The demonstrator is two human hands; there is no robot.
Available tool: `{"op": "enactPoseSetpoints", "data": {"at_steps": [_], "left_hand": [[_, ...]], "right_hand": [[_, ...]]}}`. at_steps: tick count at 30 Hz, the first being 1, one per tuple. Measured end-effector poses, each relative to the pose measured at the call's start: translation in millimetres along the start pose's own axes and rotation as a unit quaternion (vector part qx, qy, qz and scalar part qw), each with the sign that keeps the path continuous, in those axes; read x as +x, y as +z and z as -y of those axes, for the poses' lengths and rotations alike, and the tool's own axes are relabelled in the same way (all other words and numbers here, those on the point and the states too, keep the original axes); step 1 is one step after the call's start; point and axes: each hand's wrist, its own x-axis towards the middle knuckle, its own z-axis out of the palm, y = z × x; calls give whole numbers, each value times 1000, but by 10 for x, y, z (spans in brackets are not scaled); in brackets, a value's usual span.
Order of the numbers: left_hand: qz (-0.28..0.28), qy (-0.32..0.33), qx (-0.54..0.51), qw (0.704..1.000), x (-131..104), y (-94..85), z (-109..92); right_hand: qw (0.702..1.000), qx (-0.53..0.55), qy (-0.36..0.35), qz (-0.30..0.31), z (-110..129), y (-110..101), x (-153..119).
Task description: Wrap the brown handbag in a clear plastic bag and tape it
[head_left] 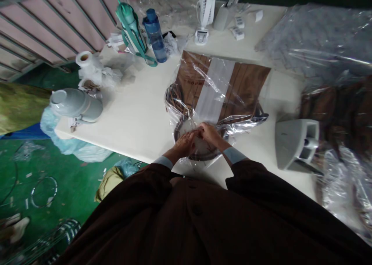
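My left hand (185, 143) and my right hand (209, 134) meet at the near edge of the white table (139, 114), fingers closed together on the open end of a clear plastic bag (215, 92). The bag lies flat and holds a brown item with a white stripe (213, 85) down its middle. A round brownish coil (200, 148) shows under my hands, inside the plastic. My dark sleeves fill the bottom of the view.
A grey tape dispenser (296, 143) stands at my right. Heaps of clear bags (319, 40) cover the right side. Two bottles (155, 34), a small white fan (205, 13), a paper roll (84, 59) and a grey flask (74, 104) sit at the left and back. The green floor (43, 179) has wire rings.
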Motion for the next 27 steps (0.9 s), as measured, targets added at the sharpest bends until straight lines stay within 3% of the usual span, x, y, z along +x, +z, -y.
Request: {"op": "enactPoseSetpoints", "data": {"at_steps": [7, 15, 27], "left_hand": [[29, 43, 13, 999, 68, -126, -4], [71, 73, 36, 994, 176, -262, 73], [137, 32, 80, 987, 302, -263, 84]], "right_hand": [[998, -25, 52, -2, 81, -72, -5], [999, -2, 47, 2, 82, -74, 10], [993, 46, 95, -55, 104, 11, -89]]}}
